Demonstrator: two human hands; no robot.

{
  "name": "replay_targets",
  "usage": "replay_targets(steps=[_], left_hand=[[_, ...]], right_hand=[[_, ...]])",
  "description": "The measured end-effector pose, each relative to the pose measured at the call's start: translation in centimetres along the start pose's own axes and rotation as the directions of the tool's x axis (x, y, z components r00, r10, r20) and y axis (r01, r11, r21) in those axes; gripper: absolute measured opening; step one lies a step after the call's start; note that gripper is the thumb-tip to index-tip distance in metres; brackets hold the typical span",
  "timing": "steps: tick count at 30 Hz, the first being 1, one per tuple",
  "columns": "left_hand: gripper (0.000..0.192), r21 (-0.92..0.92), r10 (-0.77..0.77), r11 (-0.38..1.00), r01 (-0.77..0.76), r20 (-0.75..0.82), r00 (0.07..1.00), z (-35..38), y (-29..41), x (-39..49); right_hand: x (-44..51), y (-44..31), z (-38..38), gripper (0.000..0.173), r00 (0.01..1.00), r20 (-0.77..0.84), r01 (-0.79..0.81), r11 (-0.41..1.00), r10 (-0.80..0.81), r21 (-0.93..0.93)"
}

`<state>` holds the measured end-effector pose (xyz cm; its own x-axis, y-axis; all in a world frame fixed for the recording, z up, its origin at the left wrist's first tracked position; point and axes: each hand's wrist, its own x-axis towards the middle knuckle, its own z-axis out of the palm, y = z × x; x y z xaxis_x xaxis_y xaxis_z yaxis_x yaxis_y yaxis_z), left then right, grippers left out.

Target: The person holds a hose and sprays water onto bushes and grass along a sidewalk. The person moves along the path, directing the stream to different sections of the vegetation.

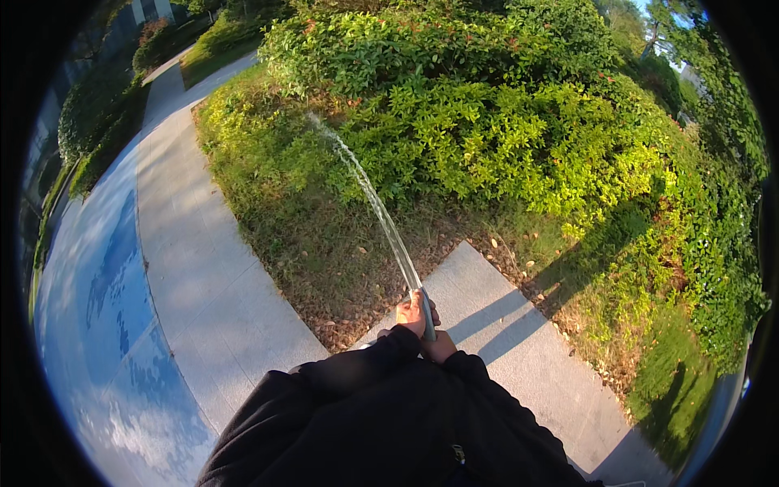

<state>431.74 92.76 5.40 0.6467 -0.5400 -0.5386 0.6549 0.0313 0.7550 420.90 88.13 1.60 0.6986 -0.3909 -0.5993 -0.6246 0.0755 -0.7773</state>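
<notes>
A grey hose (pixel 429 322) points away from me, and a stream of water (pixel 380 210) arcs from its end up and to the left toward the shrubs. My left hand (pixel 411 315) grips the hose close to its mouth, the thumb near the opening. Just behind it, my right hand (pixel 439 347) holds the hose lower down, close to my body. The rest of the hose is mostly hidden by my dark sleeves and jacket. The water's far end breaks up in front of the yellow-green shrubs (pixel 487 140).
A paved walkway (pixel 207 274) runs along the left beside a blue-painted surface (pixel 109 316). A stone-paved path (pixel 517 353) lies under and right of me, with shadows across it. Grass and dry leaves (pixel 341 325) border the paving; taller hedges (pixel 426 42) stand behind.
</notes>
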Motion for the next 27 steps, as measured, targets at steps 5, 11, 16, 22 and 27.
replay_targets(steps=[5,11,16,22,27], left_hand=[[0.048,0.05,-0.116,0.993,0.111,0.112,0.987,2.0,-1.5,0.6],[0.047,0.217,-0.265,0.956,0.2,0.335,0.904,4.1,-2.5,-0.1],[0.046,0.367,-0.379,0.899,0.24,0.376,0.846,5.3,-3.1,-0.6],[0.047,0.282,-0.346,0.926,0.252,0.364,0.865,4.6,-4.4,-0.1],[0.047,0.146,-0.294,0.952,0.269,0.188,0.937,3.2,-4.1,0.0]], right_hand=[[-1.1,1.4,-1.0,0.027,0.997,-0.073,-0.008,0.999,0.011,0.048],[-2.1,4.1,-1.6,0.027,0.982,-0.178,-0.045,0.992,0.066,0.12],[-2.3,6.0,-1.7,0.028,0.966,-0.255,0.046,0.997,-0.027,0.068],[-3.4,4.5,-1.7,0.026,0.981,-0.19,-0.023,0.99,0.05,0.142],[-2.9,3.8,-1.1,0.03,0.975,-0.19,-0.108,0.992,0.119,0.068]])
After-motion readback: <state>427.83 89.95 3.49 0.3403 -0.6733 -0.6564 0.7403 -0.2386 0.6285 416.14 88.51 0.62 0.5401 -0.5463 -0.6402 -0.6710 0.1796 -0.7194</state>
